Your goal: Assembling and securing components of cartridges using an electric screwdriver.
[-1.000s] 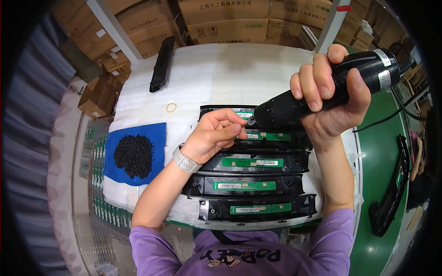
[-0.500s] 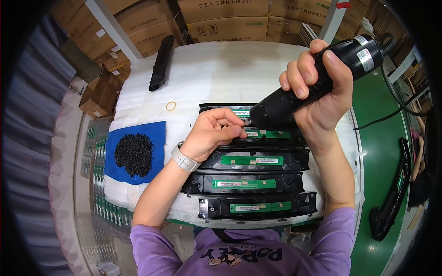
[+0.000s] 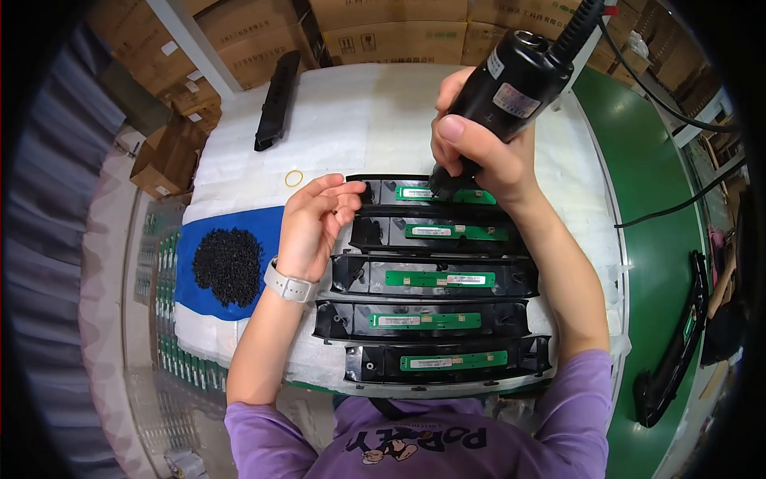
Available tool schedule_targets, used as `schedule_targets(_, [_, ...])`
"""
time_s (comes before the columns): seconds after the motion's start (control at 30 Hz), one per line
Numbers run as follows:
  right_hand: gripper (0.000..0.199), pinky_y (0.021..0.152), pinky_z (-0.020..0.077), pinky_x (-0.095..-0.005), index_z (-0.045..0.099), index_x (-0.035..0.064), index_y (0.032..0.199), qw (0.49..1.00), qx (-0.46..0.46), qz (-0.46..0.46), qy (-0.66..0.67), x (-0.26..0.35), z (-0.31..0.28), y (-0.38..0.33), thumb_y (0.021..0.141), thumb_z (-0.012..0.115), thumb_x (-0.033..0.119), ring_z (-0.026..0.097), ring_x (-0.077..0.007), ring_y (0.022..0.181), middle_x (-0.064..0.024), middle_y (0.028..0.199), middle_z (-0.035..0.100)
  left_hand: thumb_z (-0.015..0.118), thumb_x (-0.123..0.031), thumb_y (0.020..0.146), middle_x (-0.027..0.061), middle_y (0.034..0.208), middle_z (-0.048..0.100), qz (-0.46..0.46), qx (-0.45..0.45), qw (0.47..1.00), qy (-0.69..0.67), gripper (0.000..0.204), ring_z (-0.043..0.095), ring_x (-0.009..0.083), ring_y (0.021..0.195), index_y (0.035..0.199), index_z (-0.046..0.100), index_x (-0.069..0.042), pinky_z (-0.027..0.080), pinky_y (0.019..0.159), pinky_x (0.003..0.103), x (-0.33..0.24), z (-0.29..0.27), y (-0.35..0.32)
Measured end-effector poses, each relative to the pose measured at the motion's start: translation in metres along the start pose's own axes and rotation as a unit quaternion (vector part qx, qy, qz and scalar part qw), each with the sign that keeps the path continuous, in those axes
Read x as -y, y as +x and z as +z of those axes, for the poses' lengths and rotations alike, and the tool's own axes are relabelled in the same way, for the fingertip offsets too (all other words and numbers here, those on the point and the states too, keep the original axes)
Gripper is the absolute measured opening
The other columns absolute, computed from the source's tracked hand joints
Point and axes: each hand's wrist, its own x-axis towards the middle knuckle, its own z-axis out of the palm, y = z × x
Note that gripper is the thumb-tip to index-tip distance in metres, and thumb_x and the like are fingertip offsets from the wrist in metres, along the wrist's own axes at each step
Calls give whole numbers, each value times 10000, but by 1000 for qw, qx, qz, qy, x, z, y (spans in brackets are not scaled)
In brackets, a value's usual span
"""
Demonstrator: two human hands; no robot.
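My right hand [image 3: 487, 152] grips a black corded electric screwdriver [image 3: 511, 84], tilted with its tip down over the farthest black plastic housing [image 3: 383, 194]. The tip meets the middle of the green circuit board [image 3: 471, 195] in that housing; the exact contact point is hidden. My left hand [image 3: 315, 219], a white watch [image 3: 291, 283] on its wrist, is beside the housing's left end. Its fingers are loosely bent and apart, with nothing visible in them. Nearer me lie several similar housings [image 3: 343, 275] in a stacked row, each bearing a green board [image 3: 439, 279].
A pile of small black screws [image 3: 227, 267] lies on a blue cloth [image 3: 271, 227] at left. Beyond are a yellow ring [image 3: 294, 178] and a long black part [image 3: 277, 104]. Cardboard boxes [image 3: 391, 24] line the back. The tool's cable [image 3: 586, 28] runs off to the right.
The screwdriver has swung more upright, its tip moving from the second housing to the farthest one. My left hand has pulled away from the tip, leftward, and its pinch has loosened.
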Motion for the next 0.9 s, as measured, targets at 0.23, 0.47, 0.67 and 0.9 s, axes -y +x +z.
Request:
schedule_targets(0.23, [239,417,377,-247,489,7,876,1000,-10,4,-3,-10,1,1,749,633,149,433,-120,395,-55,529,491,362,29,897,243,1033,597,-14,14,999,42,202,635,266,900,1071,458,66,523,745,287,-1,6,-4])
schedule_targets(0.47, [150,411,336,-206,559,18,687,1000,16,9,-17,-14,8,5,730,683,89,462,-56,430,11,512,506,403,-80,959,231,1045,603,-40,22,997,59,188,635,267,946,1074,474,50,528,780,295,-1,12,-9])
schedule_targets(0.67, [176,500,386,-211,577,16,701,998,15,12,-55,-16,8,3,681,728,105,496,-51,554,13,613,558,426,-105,961,230,1080,597,-66,41,997,26,237,622,267,989,1124,463,63,519,828,291,8,14,-11])
schedule_targets(0.9, [193,490,400,-214,576,8,760,1000,-12,-14,-25,-8,15,-5,700,735,102,514,-57,533,7,613,556,392,-96,965,243,1118,581,-90,108,990,-13,245,584,298,1069,1138,451,67,482,914,317,11,24,-16])
